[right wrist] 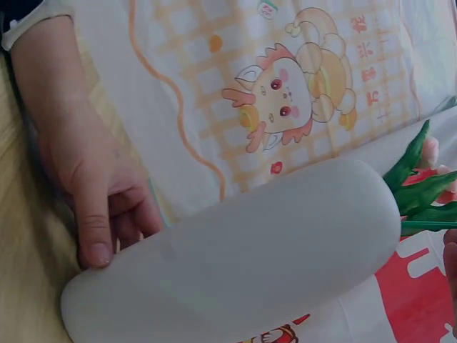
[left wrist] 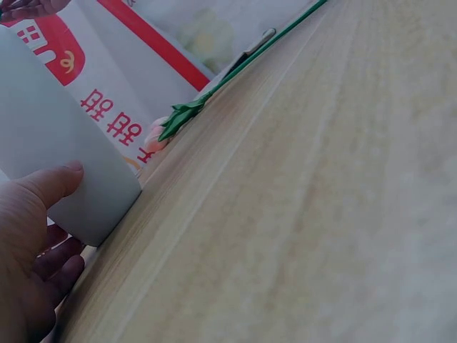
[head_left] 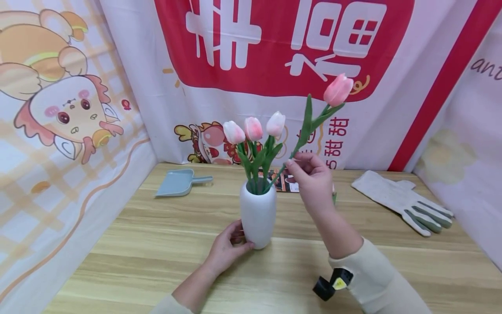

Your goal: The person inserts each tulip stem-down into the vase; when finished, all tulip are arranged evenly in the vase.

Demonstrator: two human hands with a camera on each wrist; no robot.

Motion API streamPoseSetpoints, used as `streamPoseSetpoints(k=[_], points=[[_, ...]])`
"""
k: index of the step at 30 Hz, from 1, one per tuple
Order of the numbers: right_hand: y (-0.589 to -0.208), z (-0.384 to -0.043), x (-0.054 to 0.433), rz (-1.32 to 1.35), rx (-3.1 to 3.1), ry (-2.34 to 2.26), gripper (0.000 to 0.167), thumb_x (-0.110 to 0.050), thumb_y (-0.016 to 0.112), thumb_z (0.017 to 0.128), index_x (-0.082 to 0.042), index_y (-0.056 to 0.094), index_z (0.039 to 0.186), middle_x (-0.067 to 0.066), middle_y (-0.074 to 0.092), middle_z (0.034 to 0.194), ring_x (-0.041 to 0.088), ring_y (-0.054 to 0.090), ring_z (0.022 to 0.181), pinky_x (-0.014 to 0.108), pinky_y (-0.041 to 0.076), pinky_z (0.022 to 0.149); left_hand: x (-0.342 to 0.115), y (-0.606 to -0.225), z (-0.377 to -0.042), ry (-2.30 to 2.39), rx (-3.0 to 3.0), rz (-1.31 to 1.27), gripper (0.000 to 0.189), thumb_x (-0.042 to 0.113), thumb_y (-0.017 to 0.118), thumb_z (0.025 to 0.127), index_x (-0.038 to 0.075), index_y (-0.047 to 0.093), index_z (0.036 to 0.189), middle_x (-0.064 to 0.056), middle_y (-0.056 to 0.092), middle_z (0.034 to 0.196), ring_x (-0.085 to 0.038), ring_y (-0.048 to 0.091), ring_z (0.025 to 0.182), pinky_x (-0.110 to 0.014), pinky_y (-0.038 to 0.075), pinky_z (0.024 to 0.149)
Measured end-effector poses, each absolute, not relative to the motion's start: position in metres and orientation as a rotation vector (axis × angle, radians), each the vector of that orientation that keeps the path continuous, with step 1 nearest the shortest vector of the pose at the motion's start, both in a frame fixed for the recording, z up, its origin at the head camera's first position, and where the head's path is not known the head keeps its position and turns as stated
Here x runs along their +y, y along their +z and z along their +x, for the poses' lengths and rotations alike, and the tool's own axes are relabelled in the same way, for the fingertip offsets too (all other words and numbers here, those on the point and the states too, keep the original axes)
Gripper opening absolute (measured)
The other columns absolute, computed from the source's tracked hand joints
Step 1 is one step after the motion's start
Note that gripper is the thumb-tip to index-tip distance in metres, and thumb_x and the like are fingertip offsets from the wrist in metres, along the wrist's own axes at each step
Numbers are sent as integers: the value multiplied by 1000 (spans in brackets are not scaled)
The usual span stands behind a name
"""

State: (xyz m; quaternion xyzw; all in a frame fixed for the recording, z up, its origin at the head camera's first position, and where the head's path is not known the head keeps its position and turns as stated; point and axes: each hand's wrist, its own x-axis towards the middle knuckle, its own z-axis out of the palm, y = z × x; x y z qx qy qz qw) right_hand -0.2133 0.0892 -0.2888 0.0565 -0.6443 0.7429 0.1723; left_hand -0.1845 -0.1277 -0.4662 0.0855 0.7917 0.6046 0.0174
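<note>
A white vase stands upright on the wooden table with several pink-and-white tulips in its mouth. Low on its side, my left hand grips it, the thumb in front near the base and the fingers around the far side, as the left wrist view also shows. My right hand pinches the green stem of another pink tulip between thumb and fingers. That tulip slants up to the right, its lower stem end at the vase mouth. In the right wrist view, the vase hides most of the flowers.
Back left lies a light blue dustpan. White-and-green work gloves lie at the right. One more tulip lies on the table, mostly behind my right arm in the head view. A printed card is behind the vase; printed cloths hang around.
</note>
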Motion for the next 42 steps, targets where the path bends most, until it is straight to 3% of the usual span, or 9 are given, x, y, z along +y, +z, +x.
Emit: streamPoseSetpoints(k=[8,16,26,34,42], points=[[-302,-210,81,159,-2021,1991,18,-11,68,91,-1,63,106,-7,65,83,7,65,77,21,59,71,-128,-467,-185,1877,2450,284,64,19,82,79,8,53,135,-15,66,122,-28,64,112,-44,53,98],[-311,-211,77,198,-2101,1928,15,-8,67,91,2,67,102,-3,66,83,9,60,77,19,54,65,-128,-465,-184,1888,2435,274,65,19,82,79,9,53,136,-14,65,123,-28,63,112,-45,53,99],[-314,-209,75,170,-2317,1856,20,-15,68,91,-3,67,107,12,65,107,19,55,93,19,52,72,-128,-468,-185,1870,2464,290,64,18,82,79,7,54,135,-15,66,121,-29,64,111,-45,53,98],[-315,-208,80,200,-2378,1844,26,-18,67,92,-7,66,115,11,64,109,21,54,98,25,53,83,-128,-468,-184,1865,2465,294,64,18,82,79,7,53,136,-15,66,121,-29,64,111,-44,54,97],[-318,-207,91,172,-2308,1913,29,-17,67,93,-6,67,120,10,67,109,13,59,95,18,55,78,-128,-467,-184,1866,2469,274,65,19,82,79,6,53,136,-15,66,121,-29,63,112,-44,53,98]])
